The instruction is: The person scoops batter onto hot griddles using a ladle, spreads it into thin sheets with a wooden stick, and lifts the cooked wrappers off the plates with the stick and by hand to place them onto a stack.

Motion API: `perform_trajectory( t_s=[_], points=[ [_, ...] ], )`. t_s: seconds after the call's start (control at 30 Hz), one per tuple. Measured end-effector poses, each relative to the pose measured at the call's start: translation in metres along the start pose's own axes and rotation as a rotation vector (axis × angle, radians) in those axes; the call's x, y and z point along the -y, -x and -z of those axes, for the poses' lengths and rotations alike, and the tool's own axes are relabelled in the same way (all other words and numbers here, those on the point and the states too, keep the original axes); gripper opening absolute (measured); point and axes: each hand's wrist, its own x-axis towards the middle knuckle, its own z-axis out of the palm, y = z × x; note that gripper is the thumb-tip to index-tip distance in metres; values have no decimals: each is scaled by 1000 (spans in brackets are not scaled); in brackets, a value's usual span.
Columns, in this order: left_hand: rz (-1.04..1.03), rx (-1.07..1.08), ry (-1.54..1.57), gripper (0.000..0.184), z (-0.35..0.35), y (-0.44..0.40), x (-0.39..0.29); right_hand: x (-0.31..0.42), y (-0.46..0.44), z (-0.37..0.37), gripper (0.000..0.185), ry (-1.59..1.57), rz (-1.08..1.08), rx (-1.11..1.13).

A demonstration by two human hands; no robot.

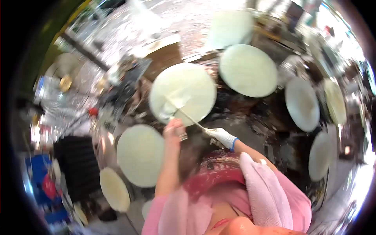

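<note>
In front of me is a pale round disc (pixel 196 84), with a whitish smear or thin film near its lower middle. My right hand (pixel 221 137), in a white glove with a blue cuff, is closed around a long thin stick (pixel 194 121). The stick's far end reaches over the disc's surface. My bare left hand (pixel 174 128) is at the disc's near edge, with its fingers curled. Something small and pale shows at its fingertips, too blurred to name.
Another pale disc (pixel 248 70) stands at the upper right, and one (pixel 141 156) at the lower left. Several more stand to the right, including a greyish one (pixel 301 103). A brown cardboard box (pixel 164 56) is behind. Black ribbed material (pixel 76 168) lies left.
</note>
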Motion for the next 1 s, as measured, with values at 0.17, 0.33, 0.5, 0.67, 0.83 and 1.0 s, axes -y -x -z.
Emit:
perform_trajectory(
  t_s=[0.17, 0.33, 0.5, 0.67, 0.83, 1.0],
  points=[
    [139, 350, 302, 23, 45, 47, -24, -69, -32, 48, 46, 441, 507, -421],
    [397, 581, 479, 37, -30, 56, -38, -95, 59, 60, 51, 409, 522, -322],
    [559, 589, 330, 37, -110, 71, 25, -162, 194, 162, 49, 97, 329, -1058],
    [720, 698, 560, 36, -199, 117, 120, -241, 248, 295, 47, -593, 325, -1130],
    [640, 718, 551, 37, -243, 177, 176, -217, 282, 311, 48, -371, 160, -559],
    [365, 584, 481, 39, -227, 252, 197, -275, 282, 357, 47, -297, 373, -574]
  ],
)
